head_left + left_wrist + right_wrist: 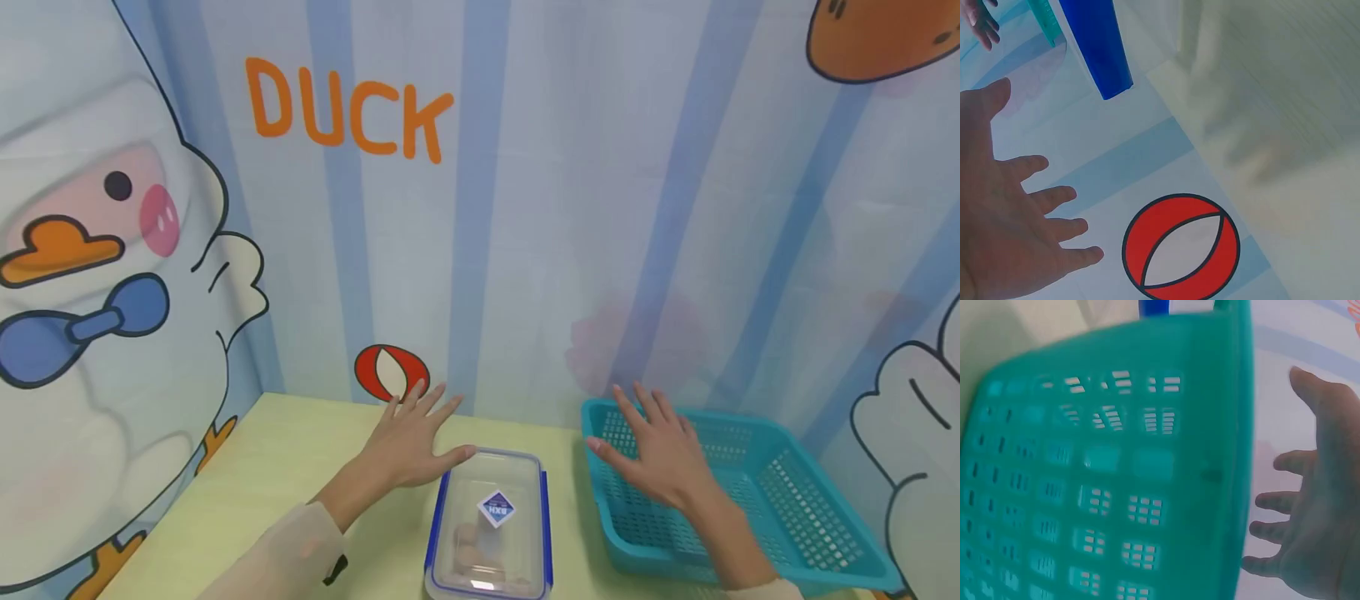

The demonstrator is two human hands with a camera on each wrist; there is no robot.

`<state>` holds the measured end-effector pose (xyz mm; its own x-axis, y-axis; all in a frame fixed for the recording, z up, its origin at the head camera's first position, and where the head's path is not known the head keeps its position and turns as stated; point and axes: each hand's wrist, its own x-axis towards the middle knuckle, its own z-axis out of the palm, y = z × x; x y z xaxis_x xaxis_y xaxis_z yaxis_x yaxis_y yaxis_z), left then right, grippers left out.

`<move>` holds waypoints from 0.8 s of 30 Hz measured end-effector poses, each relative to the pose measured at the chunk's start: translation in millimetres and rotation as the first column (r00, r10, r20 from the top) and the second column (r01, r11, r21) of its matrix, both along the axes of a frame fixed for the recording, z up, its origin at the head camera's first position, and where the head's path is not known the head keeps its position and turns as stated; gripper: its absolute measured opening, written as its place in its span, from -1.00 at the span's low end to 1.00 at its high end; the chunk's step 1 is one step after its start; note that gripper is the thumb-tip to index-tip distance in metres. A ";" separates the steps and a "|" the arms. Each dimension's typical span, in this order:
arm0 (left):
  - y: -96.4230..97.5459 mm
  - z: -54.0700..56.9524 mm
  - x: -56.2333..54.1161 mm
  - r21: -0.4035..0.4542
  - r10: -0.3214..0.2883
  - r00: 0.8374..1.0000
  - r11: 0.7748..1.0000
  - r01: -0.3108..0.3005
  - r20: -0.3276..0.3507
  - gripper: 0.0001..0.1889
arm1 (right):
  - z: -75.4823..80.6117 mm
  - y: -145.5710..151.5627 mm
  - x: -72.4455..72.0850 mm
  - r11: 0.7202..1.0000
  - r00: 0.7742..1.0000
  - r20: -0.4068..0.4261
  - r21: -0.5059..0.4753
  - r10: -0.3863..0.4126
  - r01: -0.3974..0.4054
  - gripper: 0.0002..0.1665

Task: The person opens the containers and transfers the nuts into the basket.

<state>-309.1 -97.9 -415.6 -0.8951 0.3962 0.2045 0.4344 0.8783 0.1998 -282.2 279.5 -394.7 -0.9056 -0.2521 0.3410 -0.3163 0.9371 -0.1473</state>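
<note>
A clear lidded food container (517,467) with blue side clips stands on the table in the head view; a blue and white label (497,508) sits on its lid, and a few round brownish things (468,546) show through it. My left hand (405,446) is spread, its thumb overlapping the container's far left corner in this view. In the left wrist view that hand (1016,206) holds nothing. Spread over the turquoise perforated basket (813,500) is my right hand (663,458). The right wrist view shows this hand (1316,506) beside the basket wall (1204,475), with nothing in its fingers.
The pale yellow table (315,450) ends at a striped fabric backdrop (540,208) printed with ducks and the word DUCK. A red and white ball (369,371) is printed low on that backdrop. The basket stands to the right of the container, with a strip of table between.
</note>
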 end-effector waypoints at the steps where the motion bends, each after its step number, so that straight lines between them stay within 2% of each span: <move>1: -1.2 0.6 0.9 0.002 0.001 1.000 1.000 -0.001 -0.002 -0.13 | -0.3 -1.1 0.8 1.000 1.000 -0.014 -0.010 0.008 -0.008 0.07; 6: -7.9 2.7 10.7 0.007 -0.002 1.000 1.000 0.002 -0.012 -0.15 | 0.3 -10.4 9.9 0.993 0.996 -0.064 -0.097 0.059 -0.065 0.03; 11: -11.8 2.7 25.4 0.001 -0.006 1.000 1.000 0.006 -0.023 -0.17 | 5.1 -24.6 28.7 0.971 0.995 -0.017 -0.216 0.103 -0.104 0.00; 16: -8.0 4.8 42.1 0.064 0.044 0.999 0.997 -0.043 -0.018 -0.20 | 11.6 -49.3 51.4 0.934 0.989 0.003 -0.327 0.150 -0.141 -0.07; 19: -2.2 7.0 50.9 0.105 0.056 0.998 0.993 -0.053 -0.021 -0.22 | 12.0 -64.3 61.6 0.904 0.986 -0.011 -0.397 0.167 -0.158 -0.13; 21: 1.4 8.7 55.6 0.136 0.052 0.998 0.989 -0.048 -0.023 -0.23 | 9.9 -73.0 66.5 0.873 0.984 -0.007 -0.460 0.177 -0.160 -0.16; 24: 5.1 9.7 60.0 0.201 0.066 0.998 0.978 -0.064 -0.004 -0.24 | 3.7 -85.3 71.0 0.822 0.982 0.043 -0.555 0.184 -0.130 -0.17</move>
<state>-249.1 -92.9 -405.9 -0.9150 0.2873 0.2833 0.3807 0.8473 0.3703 -211.2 194.2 -391.0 -0.9035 -0.1900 0.3842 -0.4119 0.6325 -0.6559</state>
